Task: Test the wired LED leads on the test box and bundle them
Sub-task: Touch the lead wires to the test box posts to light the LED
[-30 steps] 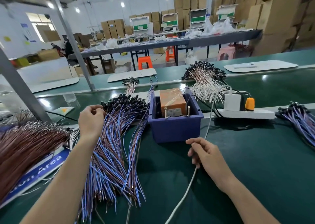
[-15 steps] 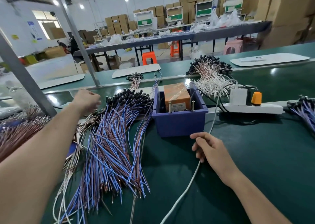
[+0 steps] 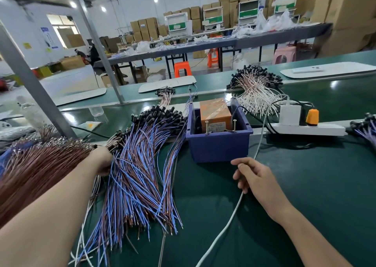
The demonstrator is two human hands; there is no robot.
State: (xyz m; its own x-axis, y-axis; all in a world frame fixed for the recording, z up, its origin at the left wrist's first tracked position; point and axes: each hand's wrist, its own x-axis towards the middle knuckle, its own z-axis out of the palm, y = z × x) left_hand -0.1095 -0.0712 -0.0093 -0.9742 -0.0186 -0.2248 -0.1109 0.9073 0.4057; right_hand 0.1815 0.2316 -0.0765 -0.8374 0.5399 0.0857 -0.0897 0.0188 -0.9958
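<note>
A large pile of blue-and-brown LED leads (image 3: 138,171) with black heads fans across the green bench. My left hand (image 3: 103,161) reaches into the pile's left edge and its fingers curl round a few leads near their black heads; the fingertips are hidden among the wires. The test box is a blue bin (image 3: 218,146) holding an orange taped unit (image 3: 215,114), with two upright screws at its front. My right hand (image 3: 256,177) rests on the bench just in front of the bin. Its fingers are loosely curled over a white cable (image 3: 223,228).
A white power strip (image 3: 317,131) with a white adapter and an orange plug lies right of the bin. Behind it is a pile of white-pink leads (image 3: 256,92). Brown wires (image 3: 36,165) are heaped at the left, more blue leads (image 3: 366,132) at the right edge. A slanted metal post (image 3: 36,88) rises at the left.
My left hand moved back and left from the black heads, then came forward into the pile's left edge. My right hand stayed on the white cable. The view shifted slightly.
</note>
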